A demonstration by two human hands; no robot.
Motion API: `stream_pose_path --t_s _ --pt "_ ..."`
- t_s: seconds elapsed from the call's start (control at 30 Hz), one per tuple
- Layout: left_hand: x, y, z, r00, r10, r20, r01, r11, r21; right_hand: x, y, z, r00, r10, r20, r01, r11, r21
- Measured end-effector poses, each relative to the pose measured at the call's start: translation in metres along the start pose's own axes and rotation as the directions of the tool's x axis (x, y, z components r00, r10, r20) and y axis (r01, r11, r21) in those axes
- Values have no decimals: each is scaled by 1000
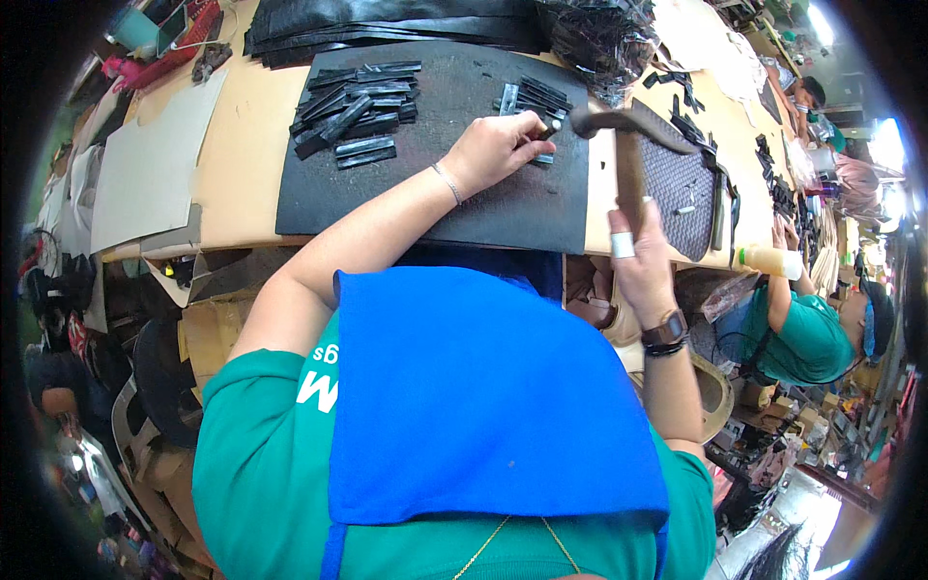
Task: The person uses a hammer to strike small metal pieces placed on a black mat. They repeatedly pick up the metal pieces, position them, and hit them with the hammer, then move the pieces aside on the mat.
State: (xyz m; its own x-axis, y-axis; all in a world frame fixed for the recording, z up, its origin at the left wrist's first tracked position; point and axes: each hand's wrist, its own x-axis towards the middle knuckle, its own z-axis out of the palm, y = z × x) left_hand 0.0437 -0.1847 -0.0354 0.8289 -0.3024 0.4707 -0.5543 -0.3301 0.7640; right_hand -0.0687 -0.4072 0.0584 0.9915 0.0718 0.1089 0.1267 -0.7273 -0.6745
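My left hand (495,147) pins a small black strip (544,128) on the dark mat (503,208), fingers pinched narrow. My right hand (640,256) grips the hammer (628,126), its head just right of the strip.

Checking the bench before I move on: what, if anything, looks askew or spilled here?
Nothing looks spilled or damaged. The black strips lie in a loose, crisscrossed heap on the dark mat, not stacked square. The left hand presses a small piece near a second bundle; the right hand grips a hammer.
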Motion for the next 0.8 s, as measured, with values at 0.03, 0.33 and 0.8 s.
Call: stream_pose_path --t_s 0.03,0.33,0.8 --pt "2 0 -1 999 -26 19 26 1000 10 -4 15 12 998 -20 52 24 998 -65" --pt "-17 -21 -72 907 -422 -20 289 655 -698 -14 47 31 979 154 135 -149 988 -44" --pt "-108 -11 -174 960 -255 -113 273 780 563 48 31 49 997 -6 81 21 983 -182"
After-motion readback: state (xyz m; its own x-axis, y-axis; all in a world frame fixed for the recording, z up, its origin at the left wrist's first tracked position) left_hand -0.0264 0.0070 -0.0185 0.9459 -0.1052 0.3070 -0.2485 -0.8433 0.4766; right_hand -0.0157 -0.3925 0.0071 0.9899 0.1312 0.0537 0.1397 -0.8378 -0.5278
